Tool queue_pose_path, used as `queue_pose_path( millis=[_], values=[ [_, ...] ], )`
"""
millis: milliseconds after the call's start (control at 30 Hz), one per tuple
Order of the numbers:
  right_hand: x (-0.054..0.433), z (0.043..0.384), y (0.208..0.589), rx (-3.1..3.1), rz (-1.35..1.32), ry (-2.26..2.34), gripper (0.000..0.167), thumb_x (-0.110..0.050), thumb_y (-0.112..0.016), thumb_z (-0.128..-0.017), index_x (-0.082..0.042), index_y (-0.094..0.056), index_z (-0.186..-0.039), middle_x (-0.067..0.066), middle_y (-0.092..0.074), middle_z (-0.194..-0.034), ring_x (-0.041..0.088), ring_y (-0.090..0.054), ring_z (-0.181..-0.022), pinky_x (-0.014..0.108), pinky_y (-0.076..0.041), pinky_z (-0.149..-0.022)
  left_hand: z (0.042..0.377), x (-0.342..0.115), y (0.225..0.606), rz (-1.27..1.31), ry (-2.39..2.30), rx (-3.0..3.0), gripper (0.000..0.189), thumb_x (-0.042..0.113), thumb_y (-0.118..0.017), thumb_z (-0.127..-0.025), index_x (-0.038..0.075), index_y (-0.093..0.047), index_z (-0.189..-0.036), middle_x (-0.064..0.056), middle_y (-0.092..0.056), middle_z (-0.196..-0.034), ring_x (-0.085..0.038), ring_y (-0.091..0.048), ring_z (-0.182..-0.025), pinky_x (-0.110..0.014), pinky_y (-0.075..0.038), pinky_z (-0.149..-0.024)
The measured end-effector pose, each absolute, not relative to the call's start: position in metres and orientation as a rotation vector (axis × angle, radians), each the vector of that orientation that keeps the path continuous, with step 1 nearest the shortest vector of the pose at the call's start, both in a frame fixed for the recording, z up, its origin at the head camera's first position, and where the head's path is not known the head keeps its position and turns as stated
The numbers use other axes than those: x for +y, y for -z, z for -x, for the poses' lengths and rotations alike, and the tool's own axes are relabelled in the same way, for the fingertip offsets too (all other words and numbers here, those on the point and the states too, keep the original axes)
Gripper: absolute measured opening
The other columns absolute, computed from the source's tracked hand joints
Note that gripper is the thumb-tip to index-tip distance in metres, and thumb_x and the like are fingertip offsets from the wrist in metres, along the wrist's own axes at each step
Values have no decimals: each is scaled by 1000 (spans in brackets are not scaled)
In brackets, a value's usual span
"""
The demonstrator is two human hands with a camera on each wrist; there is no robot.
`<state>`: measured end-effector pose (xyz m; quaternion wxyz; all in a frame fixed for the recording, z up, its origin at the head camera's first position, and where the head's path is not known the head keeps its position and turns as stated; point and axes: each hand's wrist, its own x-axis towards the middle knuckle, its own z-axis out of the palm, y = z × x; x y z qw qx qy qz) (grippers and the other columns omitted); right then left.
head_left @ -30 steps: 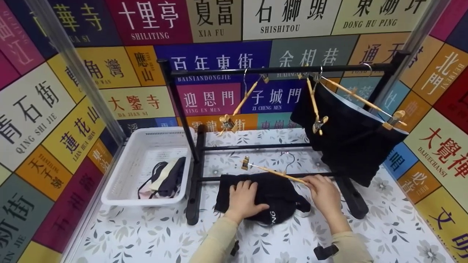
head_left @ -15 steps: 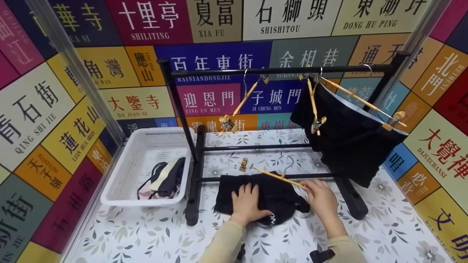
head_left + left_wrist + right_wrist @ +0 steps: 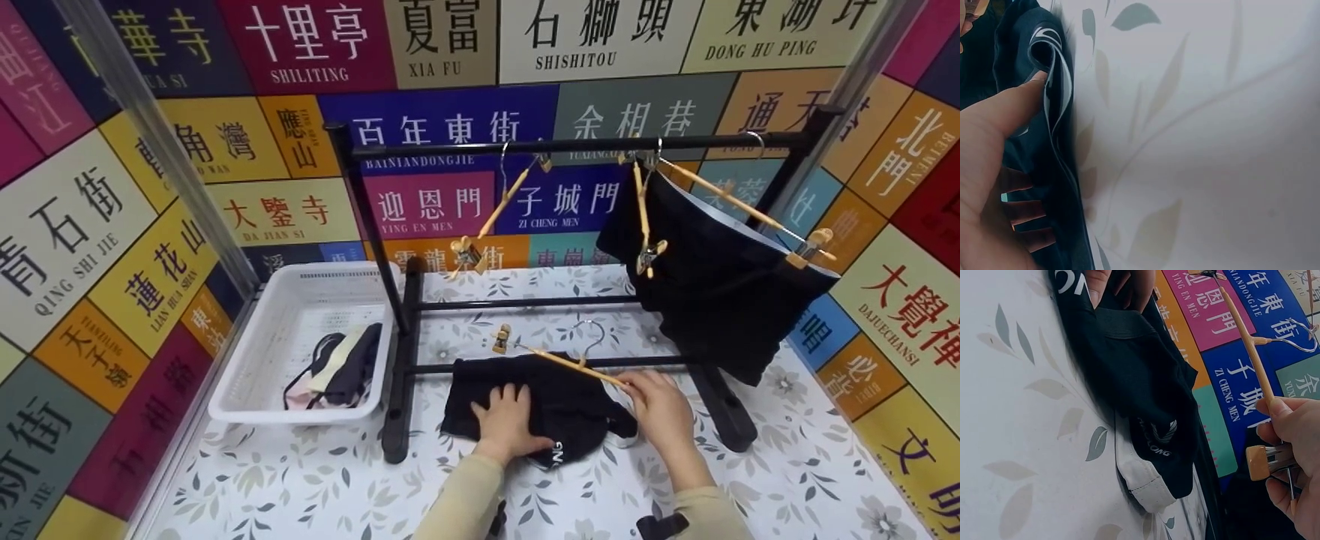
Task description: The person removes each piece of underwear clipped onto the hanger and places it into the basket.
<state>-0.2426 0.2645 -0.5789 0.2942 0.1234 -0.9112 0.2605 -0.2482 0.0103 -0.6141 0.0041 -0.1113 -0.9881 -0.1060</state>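
A folded black garment [image 3: 555,409] with white lettering on its band lies on the table, seemingly underpants. My left hand [image 3: 508,424] rests on it with fingers spread; the left wrist view has the thumb [image 3: 1022,107] against the folded band. My right hand [image 3: 664,412] holds one end of a wooden clip hanger [image 3: 562,361], above the garment's far right side. In the right wrist view, thumb and fingers pinch the hanger bar [image 3: 1255,360] beside a clip [image 3: 1258,463]. The hanger's other clip [image 3: 501,339] and its hook [image 3: 596,334] are free of cloth.
Behind the hands stands a black rack [image 3: 577,144]. A black garment [image 3: 727,285] hangs on it at the right, beside bare clip hangers [image 3: 499,206]. Left of the rack, a white basket [image 3: 244,360] holds several folded pieces of cloth [image 3: 341,371].
My right hand has drawn slightly back and left with the hanger. The left hand has shifted a little to the right on the garment.
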Motion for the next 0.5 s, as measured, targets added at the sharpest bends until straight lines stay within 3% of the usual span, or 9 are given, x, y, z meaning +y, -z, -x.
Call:
queue_pose_path(
  millis=[267,500],
  values=[
    [264,241,582,-2432,-321,-691,15,-5,-76,-83,-14,-75,-95,4,-69,-90,34,-62,-87,49,-49,-73,247,10,613,335,292,-3070,107,72,-81,-59,10,-51,-142,-13,-50,-140,-37,-45,-125,-71,-40,-91],
    [263,239,583,-2444,-317,-694,19,-1,-76,-82,-14,-74,-95,2,-68,-90,32,-63,-89,49,-49,-74,247,12,613,348,284,-3064,95,69,-82,-59,10,-59,-130,-11,-54,-133,-35,-47,-122,-69,-41,-90]
  ],
)
